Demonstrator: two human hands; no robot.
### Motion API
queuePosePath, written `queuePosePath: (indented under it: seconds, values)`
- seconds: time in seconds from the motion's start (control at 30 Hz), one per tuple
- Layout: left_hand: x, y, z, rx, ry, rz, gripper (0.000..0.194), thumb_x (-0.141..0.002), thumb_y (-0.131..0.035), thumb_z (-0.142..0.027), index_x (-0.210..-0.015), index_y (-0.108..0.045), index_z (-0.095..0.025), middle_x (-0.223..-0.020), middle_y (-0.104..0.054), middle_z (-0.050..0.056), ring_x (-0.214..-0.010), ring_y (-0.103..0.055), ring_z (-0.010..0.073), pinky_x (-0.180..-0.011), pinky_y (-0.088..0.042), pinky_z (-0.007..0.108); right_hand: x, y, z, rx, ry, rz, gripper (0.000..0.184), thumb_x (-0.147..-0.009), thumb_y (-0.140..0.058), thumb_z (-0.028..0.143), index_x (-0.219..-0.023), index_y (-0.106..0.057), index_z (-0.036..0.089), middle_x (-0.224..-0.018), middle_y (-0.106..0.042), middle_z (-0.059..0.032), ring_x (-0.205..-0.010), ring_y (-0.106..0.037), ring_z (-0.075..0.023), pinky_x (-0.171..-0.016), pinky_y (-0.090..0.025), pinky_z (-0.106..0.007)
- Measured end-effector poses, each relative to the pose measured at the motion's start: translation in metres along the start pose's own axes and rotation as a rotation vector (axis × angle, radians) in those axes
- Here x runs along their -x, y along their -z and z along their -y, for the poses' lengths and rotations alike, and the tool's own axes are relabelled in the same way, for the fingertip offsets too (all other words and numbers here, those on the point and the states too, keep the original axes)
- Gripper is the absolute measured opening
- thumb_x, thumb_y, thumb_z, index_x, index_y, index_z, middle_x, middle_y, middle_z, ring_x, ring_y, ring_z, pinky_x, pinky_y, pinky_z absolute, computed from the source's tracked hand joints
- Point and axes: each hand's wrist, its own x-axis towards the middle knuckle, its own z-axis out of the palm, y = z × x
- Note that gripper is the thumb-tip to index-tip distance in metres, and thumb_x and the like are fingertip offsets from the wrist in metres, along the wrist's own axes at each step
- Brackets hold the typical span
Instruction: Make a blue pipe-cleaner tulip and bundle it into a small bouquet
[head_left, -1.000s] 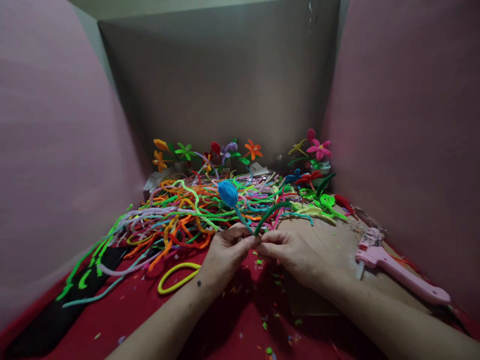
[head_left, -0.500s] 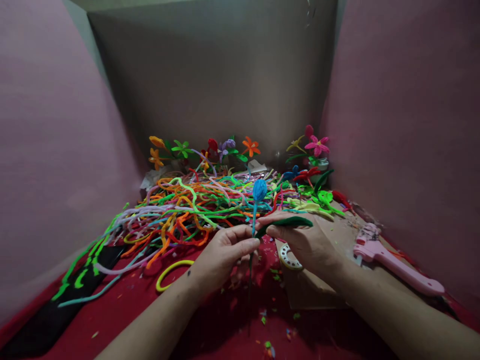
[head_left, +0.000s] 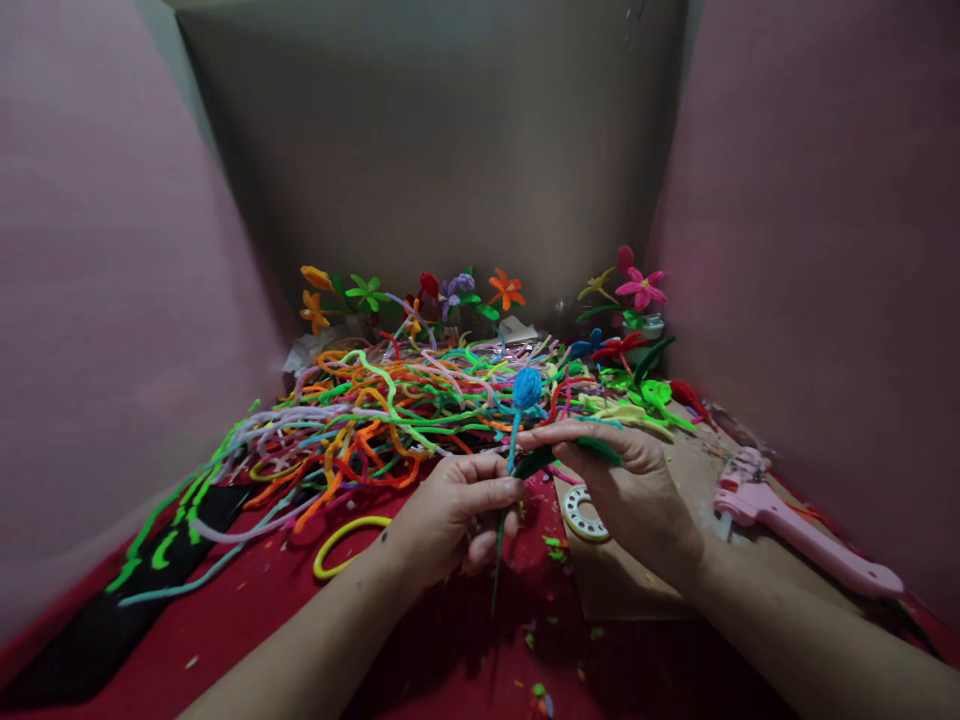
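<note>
My left hand (head_left: 469, 505) pinches the thin stem of a pipe-cleaner flower with thumb and fingers. The flower's rounded blue head (head_left: 527, 388) stands upright above the hand on a light-blue upper stem; a dark, thin stem end (head_left: 496, 575) hangs below. A dark green fuzzy leaf (head_left: 534, 461) juts out to the right from the stem by my left fingertips. My right hand (head_left: 626, 480) has the leaf between its thumb and its long, nearly straight fingers, which lie along the top and partly hide it.
Behind my hands spreads a heap of coloured pipe cleaners (head_left: 405, 400). Finished flowers (head_left: 506, 288) stand along the back. A pink glue gun (head_left: 802, 535) and a white holed ring (head_left: 585, 514) lie on cardboard (head_left: 637, 590) at right. A yellow ring (head_left: 324, 560) and scraps lie on red cloth.
My right fingers have stretched further over the leaf, and the thumb has shifted, so the leaf's outer part is more covered. The blue flower head has moved slightly right and down.
</note>
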Motion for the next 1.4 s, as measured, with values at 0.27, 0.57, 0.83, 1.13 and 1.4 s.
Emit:
queuePosePath:
  seconds: [0.27,0.57,0.83,1.13,1.4]
  values:
    - [0.001,0.009,-0.003,0.054,0.063,0.026,0.017,-0.077,-0.061,-0.026,-0.069,-0.051,-0.014,-0.054,-0.055,-0.002,-0.029,-0.031,-0.0004,-0.029,-0.022,0.013,-0.001,0.001,0.007,0.054,0.237,0.187,0.027,-0.078,-0.061,0.007,-0.09,-0.072,0.028,-0.092,-0.072,-0.0011,-0.091,-0.064,-0.019,-0.086,-0.049,-0.037]
    - [0.001,0.014,-0.007,0.045,0.024,-0.04,0.013,-0.069,-0.068,-0.019,-0.073,-0.057,-0.012,-0.057,-0.051,-0.004,-0.036,-0.034,-0.0004,-0.035,-0.022,0.013,-0.009,0.013,0.006,-0.075,0.072,0.255,0.022,-0.075,-0.066,0.016,-0.093,-0.07,0.029,-0.1,-0.07,-0.0009,-0.102,-0.059,-0.0213,-0.092,-0.045,-0.041]
    - [-0.002,0.008,-0.005,-0.081,-0.131,-0.28,0.021,-0.064,-0.072,-0.026,-0.065,-0.055,-0.015,-0.047,-0.048,-0.007,-0.034,-0.038,0.0024,-0.035,-0.025,0.015,-0.013,0.005,-0.008,0.035,-0.498,0.193,0.017,-0.069,-0.067,0.026,-0.083,-0.07,0.016,-0.074,-0.067,-0.0033,-0.067,-0.057,-0.0137,-0.064,-0.045,-0.027]
    - [-0.002,0.001,0.0,-0.119,-0.201,-0.243,0.018,-0.066,-0.071,-0.022,-0.063,-0.055,-0.014,-0.048,-0.049,-0.006,-0.038,-0.038,0.0026,-0.039,-0.025,0.016,-0.006,-0.006,0.001,0.095,-0.513,0.454,0.014,-0.069,-0.058,0.01,-0.061,-0.067,0.017,-0.051,-0.05,0.0046,-0.048,-0.038,-0.0066,-0.049,-0.032,-0.021]
    - [-0.004,-0.001,0.004,-0.063,-0.215,-0.288,0.02,-0.061,-0.074,-0.021,-0.063,-0.055,-0.014,-0.05,-0.05,-0.006,-0.04,-0.039,0.0033,-0.04,-0.028,0.017,-0.002,-0.008,-0.005,0.056,-0.544,0.51,0.011,-0.069,-0.053,0.01,-0.074,-0.062,0.014,-0.057,-0.053,0.0045,-0.049,-0.043,-0.0054,-0.045,-0.033,-0.017]
